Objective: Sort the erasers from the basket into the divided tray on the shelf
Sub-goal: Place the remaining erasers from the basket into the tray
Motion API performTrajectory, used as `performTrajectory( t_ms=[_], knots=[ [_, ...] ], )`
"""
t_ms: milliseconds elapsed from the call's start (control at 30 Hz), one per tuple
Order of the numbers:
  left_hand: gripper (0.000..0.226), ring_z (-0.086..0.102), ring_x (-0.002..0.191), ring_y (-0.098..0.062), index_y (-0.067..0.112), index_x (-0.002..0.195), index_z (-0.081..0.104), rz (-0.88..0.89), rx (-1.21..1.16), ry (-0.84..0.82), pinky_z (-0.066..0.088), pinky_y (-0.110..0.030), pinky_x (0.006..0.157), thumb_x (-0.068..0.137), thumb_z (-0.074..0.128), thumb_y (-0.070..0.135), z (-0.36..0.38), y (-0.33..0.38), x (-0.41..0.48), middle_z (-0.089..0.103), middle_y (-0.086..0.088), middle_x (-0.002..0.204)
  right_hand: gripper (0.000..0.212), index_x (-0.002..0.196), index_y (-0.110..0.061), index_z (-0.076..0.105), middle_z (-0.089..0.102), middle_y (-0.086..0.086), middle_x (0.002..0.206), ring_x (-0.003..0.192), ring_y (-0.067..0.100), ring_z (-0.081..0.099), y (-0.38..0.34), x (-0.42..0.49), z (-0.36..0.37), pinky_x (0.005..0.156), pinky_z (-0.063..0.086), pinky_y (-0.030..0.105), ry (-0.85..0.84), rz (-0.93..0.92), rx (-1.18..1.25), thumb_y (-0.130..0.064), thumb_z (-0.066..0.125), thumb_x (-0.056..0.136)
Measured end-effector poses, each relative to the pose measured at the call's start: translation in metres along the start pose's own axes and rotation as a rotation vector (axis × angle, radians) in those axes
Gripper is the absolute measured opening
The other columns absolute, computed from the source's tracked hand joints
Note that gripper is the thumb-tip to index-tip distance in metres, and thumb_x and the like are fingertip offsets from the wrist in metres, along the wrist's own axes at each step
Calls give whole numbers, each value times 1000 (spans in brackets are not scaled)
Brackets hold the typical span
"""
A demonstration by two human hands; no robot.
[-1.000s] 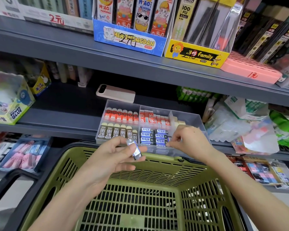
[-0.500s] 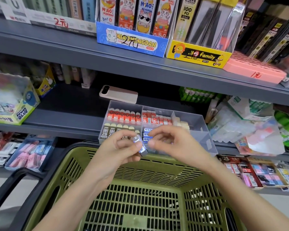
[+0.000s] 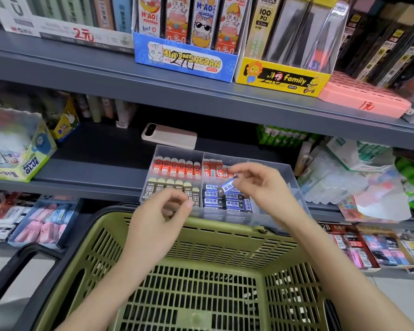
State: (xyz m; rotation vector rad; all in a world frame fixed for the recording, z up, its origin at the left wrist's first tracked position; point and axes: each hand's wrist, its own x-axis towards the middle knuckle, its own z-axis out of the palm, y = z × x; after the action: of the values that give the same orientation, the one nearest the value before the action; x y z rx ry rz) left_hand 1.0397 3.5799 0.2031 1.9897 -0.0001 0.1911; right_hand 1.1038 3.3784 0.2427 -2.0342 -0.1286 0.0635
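– Fingers (image 3: 245, 167) and thumb of the right hand (image 3: 263, 189) pinch one blue eraser (image 3: 227, 186), tilted, over the front middle compartment of the divided tray (image 3: 294, 174). See it?
– Yes, it hangs just above the blue erasers (image 3: 227, 203) already lying there, not touching them. And the left hand (image 3: 158, 213)?
– Loosely curled above the basket (image 3: 201, 231) rim, holding nothing.
– How far along would you say?
– Well on, I judge. Four compartments are stocked: red erasers (image 3: 175, 167) back left, 2B erasers (image 3: 158, 189) front left, red-and-white erasers (image 3: 214, 169) back middle, blue in front. The right-hand compartments sit behind the hand, so I cannot tell their fill.
– And the basket?
– Its floor looks nearly bare. A few pale bits show at the slats, and I cannot tell whether they are erasers inside or something beneath. This eraser is not yet set down.
– What differs from a second ago?
– Then the left hand held this eraser while the right was at the tray. Half a second ago both met at it. Now it has passed to the right, and the left has let go.
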Motion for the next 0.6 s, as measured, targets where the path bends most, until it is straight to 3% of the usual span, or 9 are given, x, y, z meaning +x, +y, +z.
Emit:
performTrajectory(
  t_ms=[100, 167, 233, 333, 433, 533, 600],
  knots=[
    [9, 58, 92, -1, 31, 92, 63, 75, 140, 93, 44, -18, 82, 84, 62, 26, -3, -3, -2, 62, 21, 94, 24, 92, -18, 60, 60, 1, 81, 72, 14, 55, 2, 27, 3, 76, 48, 32, -149, 45, -168, -1, 69, 77],
    [12, 57, 97, -9, 27, 95, 65, 96, 207, 137, 44, -29, 87, 84, 62, 23, -7, -5, -3, 61, 16, 97, 19, 90, -16, 63, 59, -4, 79, 74, 12, 57, 1, 38, 13, 71, 47, 16, -228, 1, -303, -2, 69, 79],
    [14, 54, 101, -12, 24, 98, 65, 100, 255, 160, 41, -31, 90, 84, 62, 23, -9, -6, -3, 61, 12, 101, 16, 92, -17, 67, 60, -6, 82, 73, 7, 56, 1, 42, 23, 66, 42, 5, -198, -67, -423, -6, 68, 80],
    [16, 52, 103, -12, 23, 100, 66, 89, 277, 186, 38, -30, 89, 84, 63, 20, -13, -7, -2, 61, 10, 104, 18, 98, -17, 68, 58, -6, 90, 74, 6, 53, 6, 35, 31, 78, 39, 11, -50, -193, -603, -13, 68, 81],
    [16, 53, 101, -15, 20, 99, 66, 87, 284, 202, 39, -31, 88, 84, 65, 15, -14, -9, -1, 61, 7, 103, 14, 95, -14, 67, 62, -1, 85, 76, 12, 53, 12, 22, 33, 79, 42, 24, 37, -274, -659, -17, 67, 82],
    [15, 52, 101, -15, 17, 99, 67, 101, 302, 205, 35, -29, 87, 84, 65, 14, -14, -10, -1, 61, 5, 102, 30, 114, -23, 65, 64, -1, 102, 94, 16, 53, 16, 18, 32, 90, 34, 26, -49, -329, -751, -14, 64, 85],
    [16, 51, 100, -13, 16, 99, 67, 104, 311, 206, 33, -27, 87, 83, 66, 13, -14, -12, -2, 61, 5, 102, 33, 118, -30, 62, 60, -3, 109, 100, 16, 50, 14, 21, 31, 94, 35, 31, -102, -346, -817, -26, 65, 86]
  ],
)
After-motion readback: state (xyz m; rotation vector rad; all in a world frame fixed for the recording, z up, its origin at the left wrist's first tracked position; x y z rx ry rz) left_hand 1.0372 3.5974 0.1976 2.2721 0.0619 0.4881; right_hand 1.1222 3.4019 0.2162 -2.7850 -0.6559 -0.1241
